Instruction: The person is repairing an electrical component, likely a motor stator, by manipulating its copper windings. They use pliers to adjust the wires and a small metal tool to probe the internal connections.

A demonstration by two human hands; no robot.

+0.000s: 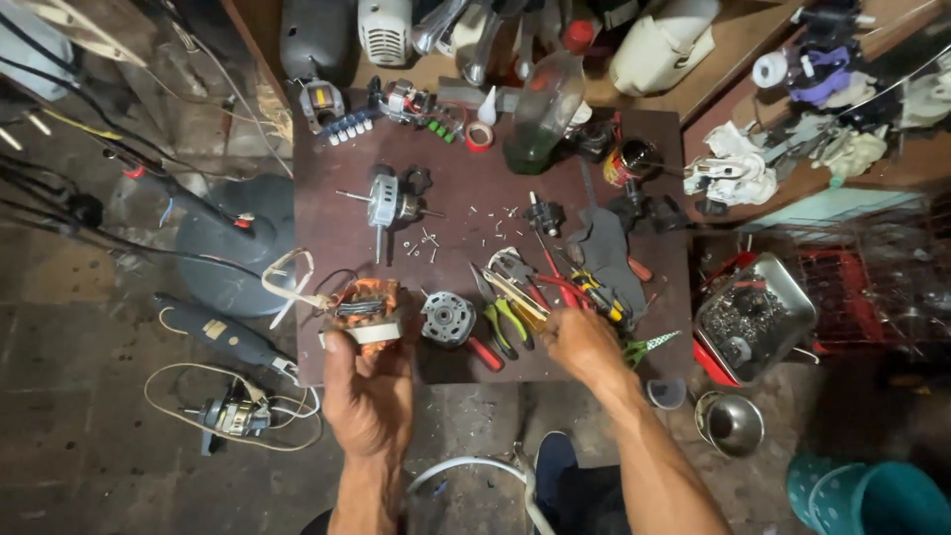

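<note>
The left hand point(369, 381) holds a copper-wound motor coil point(363, 309) at the near left edge of the work board point(327, 198), fingers closed around it. The right hand point(584, 342) reaches into the tool pile point(540, 292) right of the coil; whether it grips anything I cannot tell. The coil's loose wires could snag, or small screws point(426, 241) beyond it scatter, if a tool is dragged out carelessly.

A dark brown worktable point(475, 188) stands at centre; grimy stone-tiled floor point(89, 446) spreads toward eight o'clock, wooden shelf point(733, 45) at one o'clock.

left hand point(369, 381): holds motor stator point(363, 311) | right hand point(584, 342): on pliers point(510, 322)
</note>
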